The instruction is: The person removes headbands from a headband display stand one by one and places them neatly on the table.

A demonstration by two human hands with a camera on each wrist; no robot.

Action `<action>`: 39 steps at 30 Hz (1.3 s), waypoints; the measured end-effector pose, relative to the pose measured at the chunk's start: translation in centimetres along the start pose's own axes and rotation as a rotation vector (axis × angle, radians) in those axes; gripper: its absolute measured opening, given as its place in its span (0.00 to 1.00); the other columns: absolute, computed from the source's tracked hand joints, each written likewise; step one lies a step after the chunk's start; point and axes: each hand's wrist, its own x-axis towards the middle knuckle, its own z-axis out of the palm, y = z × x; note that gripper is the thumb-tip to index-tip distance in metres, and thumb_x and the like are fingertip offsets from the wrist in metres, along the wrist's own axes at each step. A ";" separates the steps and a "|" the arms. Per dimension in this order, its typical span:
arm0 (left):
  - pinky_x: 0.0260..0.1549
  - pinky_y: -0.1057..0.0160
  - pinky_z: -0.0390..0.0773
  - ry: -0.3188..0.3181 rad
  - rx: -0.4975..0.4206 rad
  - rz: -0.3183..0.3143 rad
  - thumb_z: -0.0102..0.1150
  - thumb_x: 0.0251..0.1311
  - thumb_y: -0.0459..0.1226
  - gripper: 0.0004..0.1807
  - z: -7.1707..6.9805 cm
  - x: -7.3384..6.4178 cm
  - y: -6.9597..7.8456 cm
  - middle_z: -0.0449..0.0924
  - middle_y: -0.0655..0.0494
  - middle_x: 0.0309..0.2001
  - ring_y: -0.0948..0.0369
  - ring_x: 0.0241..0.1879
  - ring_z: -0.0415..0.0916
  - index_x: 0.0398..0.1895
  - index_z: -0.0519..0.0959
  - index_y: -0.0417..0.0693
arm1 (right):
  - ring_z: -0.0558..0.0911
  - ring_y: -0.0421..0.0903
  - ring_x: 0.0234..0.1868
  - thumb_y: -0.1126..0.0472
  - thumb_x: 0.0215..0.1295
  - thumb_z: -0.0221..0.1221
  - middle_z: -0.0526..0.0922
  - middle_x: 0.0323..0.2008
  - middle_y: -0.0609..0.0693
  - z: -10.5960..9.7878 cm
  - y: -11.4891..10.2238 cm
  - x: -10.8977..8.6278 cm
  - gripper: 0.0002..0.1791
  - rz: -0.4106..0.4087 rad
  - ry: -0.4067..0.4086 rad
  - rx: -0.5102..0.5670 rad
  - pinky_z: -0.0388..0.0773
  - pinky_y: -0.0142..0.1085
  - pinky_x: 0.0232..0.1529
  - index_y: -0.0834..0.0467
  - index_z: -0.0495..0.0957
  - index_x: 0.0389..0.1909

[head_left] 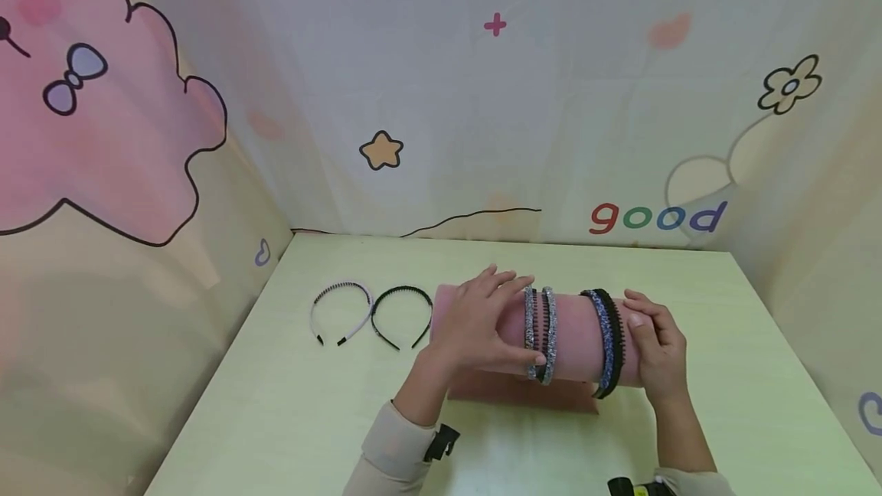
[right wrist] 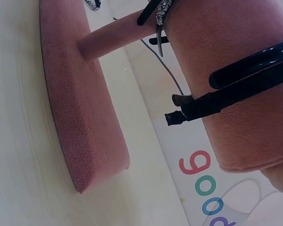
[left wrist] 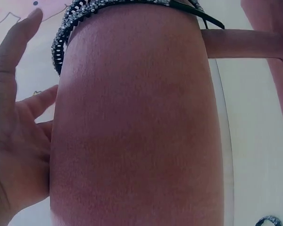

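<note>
A pink plush headband stand (head_left: 575, 339) lies crosswise before me, its roll held up on a post (right wrist: 118, 34) above a flat base (head_left: 524, 393). Around the middle of the roll sit silver glittery headbands (head_left: 550, 335). Toward the right end are a blue glittery headband (head_left: 607, 343) and a black toothed headband (head_left: 619, 335), close together. My left hand (head_left: 475, 320) rests on the roll's left part with fingers spread, thumb tip right at the silver headbands. With my right hand (head_left: 661, 350) I grip the roll's right end, thumb in front and fingers over the top.
Left of the stand, a white headband (head_left: 313, 320) and a black headband (head_left: 374, 316) lie side by side on the pale table (head_left: 276, 404). Behind and at both sides rises a printed cloth backdrop (head_left: 441, 98).
</note>
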 end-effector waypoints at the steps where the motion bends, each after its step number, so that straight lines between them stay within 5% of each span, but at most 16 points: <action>1: 0.62 0.51 0.52 -0.017 0.001 -0.005 0.63 0.37 0.68 0.53 0.1 0.0 0.0 0.61 0.58 0.65 0.54 0.68 0.48 0.69 0.58 0.62 | 0.70 0.45 0.57 0.71 0.66 0.49 0.76 0.53 0.54 0.0 0.0 0.0 0.10 0.004 0.003 -0.009 0.63 0.30 0.54 0.72 0.73 0.45; 10: 0.61 0.54 0.51 -0.109 0.151 -0.053 0.69 0.23 0.68 0.67 0.2 0.5 0.5 0.62 0.59 0.64 0.56 0.65 0.54 0.72 0.50 0.60 | 0.71 0.46 0.56 0.70 0.66 0.49 0.75 0.53 0.54 -0.1 -0.1 0.3 0.11 -0.003 0.009 -0.022 0.63 0.30 0.53 0.72 0.73 0.46; 17: 0.60 0.55 0.53 -0.138 0.301 -0.072 0.67 0.22 0.71 0.68 0.7 0.8 0.7 0.62 0.59 0.64 0.58 0.63 0.56 0.72 0.50 0.57 | 0.71 0.45 0.56 0.68 0.66 0.49 0.75 0.54 0.54 0.0 -0.2 0.3 0.12 0.023 0.020 -0.037 0.63 0.30 0.52 0.72 0.72 0.47; 32: 0.55 0.55 0.57 -0.155 0.316 -0.103 0.67 0.18 0.72 0.70 0.7 0.6 1.1 0.63 0.60 0.62 0.59 0.60 0.57 0.72 0.49 0.59 | 0.70 0.45 0.56 0.69 0.66 0.49 0.75 0.54 0.55 0.2 -0.3 -0.1 0.12 0.022 0.011 -0.027 0.63 0.30 0.53 0.72 0.72 0.46; 39: 0.55 0.56 0.57 -0.110 0.267 -0.109 0.72 0.16 0.67 0.68 0.8 0.4 0.8 0.66 0.58 0.60 0.59 0.59 0.60 0.69 0.55 0.54 | 0.70 0.46 0.56 0.71 0.65 0.49 0.76 0.53 0.55 0.2 0.0 -0.1 0.11 -0.005 0.003 0.026 0.63 0.29 0.53 0.72 0.73 0.45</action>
